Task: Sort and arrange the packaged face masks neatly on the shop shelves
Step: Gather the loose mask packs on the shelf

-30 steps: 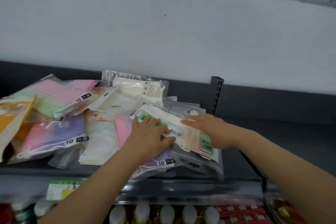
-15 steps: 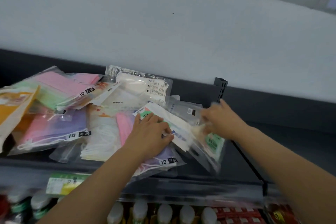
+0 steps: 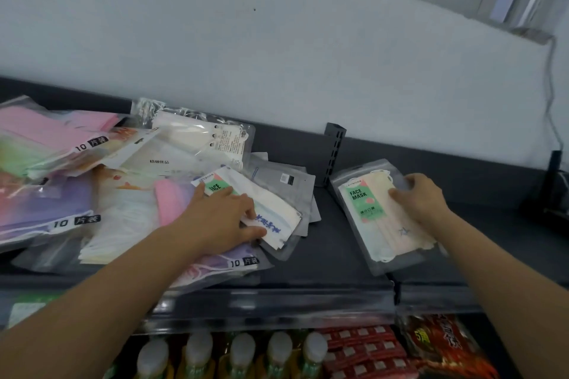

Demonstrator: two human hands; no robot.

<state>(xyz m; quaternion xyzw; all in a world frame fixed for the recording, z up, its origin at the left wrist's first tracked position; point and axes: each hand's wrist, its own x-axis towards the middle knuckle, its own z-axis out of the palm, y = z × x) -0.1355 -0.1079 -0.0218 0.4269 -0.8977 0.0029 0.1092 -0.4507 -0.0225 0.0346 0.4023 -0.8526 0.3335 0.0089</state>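
Observation:
A loose pile of packaged face masks (image 3: 101,181) covers the left part of the dark shelf (image 3: 332,255): pink, green, purple and white packs in clear bags. My left hand (image 3: 226,220) lies flat on a white pack with a green "FACE MASK" label (image 3: 271,209) at the pile's right edge, thumb under its lower edge. To the right of the shelf upright, my right hand (image 3: 420,195) grips a second green-label pack (image 3: 378,218) that rests on the shelf, apart from the pile.
A slotted metal upright (image 3: 334,148) stands between the two shelf sections. A grey flat pack (image 3: 283,181) lies under the pile's right side. Below the shelf edge are bottles (image 3: 240,354) and red snack packets (image 3: 446,344). A black cable (image 3: 554,120) hangs at the far right.
My right hand has pulled one green-label pack off the pile and carried it right, past the upright, onto the other shelf section. My left hand stayed pressed on the pile.

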